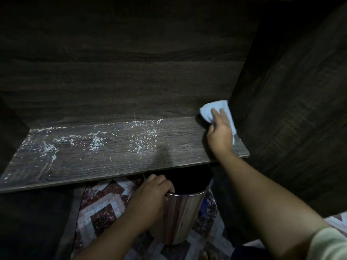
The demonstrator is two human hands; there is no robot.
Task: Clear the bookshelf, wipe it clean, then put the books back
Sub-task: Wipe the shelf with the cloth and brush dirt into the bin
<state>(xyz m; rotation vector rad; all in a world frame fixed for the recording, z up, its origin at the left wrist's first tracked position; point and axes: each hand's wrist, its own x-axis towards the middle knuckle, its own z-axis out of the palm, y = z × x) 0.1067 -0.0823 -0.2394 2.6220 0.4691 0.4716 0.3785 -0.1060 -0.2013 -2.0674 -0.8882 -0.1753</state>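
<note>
A dark wooden shelf board [116, 158] stretches across the view, speckled with white crumbs and dust [95, 142] over its left and middle. No books are on it. My right hand [220, 131] presses a light blue cloth [210, 111] flat into the shelf's far right corner, fingers spread on the cloth. Below the shelf's front edge, my left hand [150, 196] grips the rim of a shiny metal bin [183, 216], fingers curled over its edge.
The dark side panel [293, 113] of the bookshelf rises right beside the cloth, and the back panel [122, 72] stands behind. A patterned tile floor [101, 209] lies under the bin. The space under the shelf at left is dark.
</note>
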